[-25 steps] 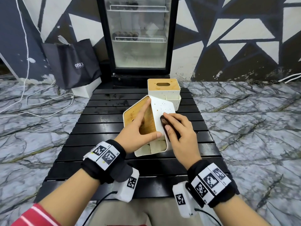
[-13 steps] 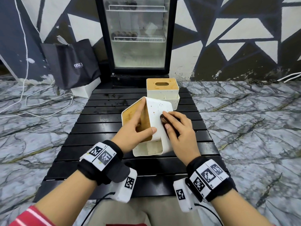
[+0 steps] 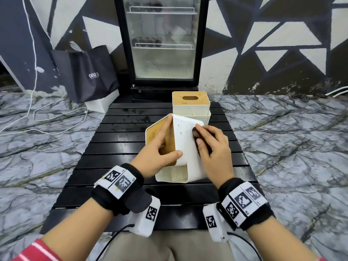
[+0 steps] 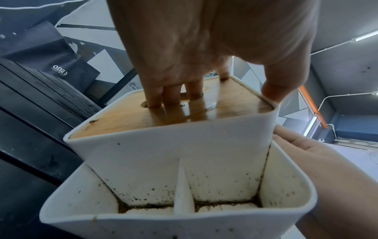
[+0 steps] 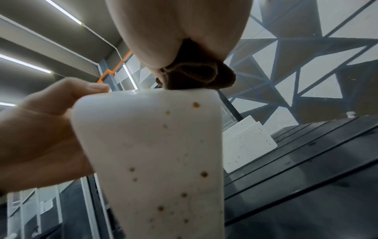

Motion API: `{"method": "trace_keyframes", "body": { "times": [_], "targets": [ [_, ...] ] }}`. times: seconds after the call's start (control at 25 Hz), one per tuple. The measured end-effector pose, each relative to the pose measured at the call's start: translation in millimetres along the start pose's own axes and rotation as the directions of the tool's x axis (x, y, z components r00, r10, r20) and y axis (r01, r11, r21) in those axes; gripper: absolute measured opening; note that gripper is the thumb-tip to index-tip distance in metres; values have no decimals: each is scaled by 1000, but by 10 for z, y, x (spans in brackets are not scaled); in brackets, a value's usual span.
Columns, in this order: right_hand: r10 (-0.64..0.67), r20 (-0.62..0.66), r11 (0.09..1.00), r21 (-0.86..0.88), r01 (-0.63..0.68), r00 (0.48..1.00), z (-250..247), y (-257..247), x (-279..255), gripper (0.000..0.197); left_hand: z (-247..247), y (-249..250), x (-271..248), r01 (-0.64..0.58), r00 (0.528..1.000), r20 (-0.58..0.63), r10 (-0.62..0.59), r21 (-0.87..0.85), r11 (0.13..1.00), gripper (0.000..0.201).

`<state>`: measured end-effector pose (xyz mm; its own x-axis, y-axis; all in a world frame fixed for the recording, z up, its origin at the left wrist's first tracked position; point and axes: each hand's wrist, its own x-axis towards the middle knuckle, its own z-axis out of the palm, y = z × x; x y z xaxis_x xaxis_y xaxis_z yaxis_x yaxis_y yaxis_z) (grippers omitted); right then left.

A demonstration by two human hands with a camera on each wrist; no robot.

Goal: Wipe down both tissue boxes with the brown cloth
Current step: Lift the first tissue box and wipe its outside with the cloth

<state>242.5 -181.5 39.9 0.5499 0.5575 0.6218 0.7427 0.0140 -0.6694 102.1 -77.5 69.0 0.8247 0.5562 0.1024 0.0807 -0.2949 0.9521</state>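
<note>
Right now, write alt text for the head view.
A person's left hand tilts a speckled white tissue box with a wooden lid on a black slatted table while the right hand presses a brown cloth against its side. A second matching box stands upright behind.

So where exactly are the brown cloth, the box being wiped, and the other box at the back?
brown cloth (image 5: 192, 77): right wrist view, on the bunched fold below the palm.
tilted tissue box (image 3: 185, 140): head view, on its speckled white side.
rear tissue box (image 3: 190, 110): head view, on its white front wall.
</note>
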Motion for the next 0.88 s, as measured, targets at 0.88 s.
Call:
{"method": "trace_keyframes", "body": {
  "times": [0.88],
  "targets": [
    [-124,8,992,4,124,992,32,-179,-7,36,-9,8,25,0,1000,12,0,34,999,92]
  ]
}}
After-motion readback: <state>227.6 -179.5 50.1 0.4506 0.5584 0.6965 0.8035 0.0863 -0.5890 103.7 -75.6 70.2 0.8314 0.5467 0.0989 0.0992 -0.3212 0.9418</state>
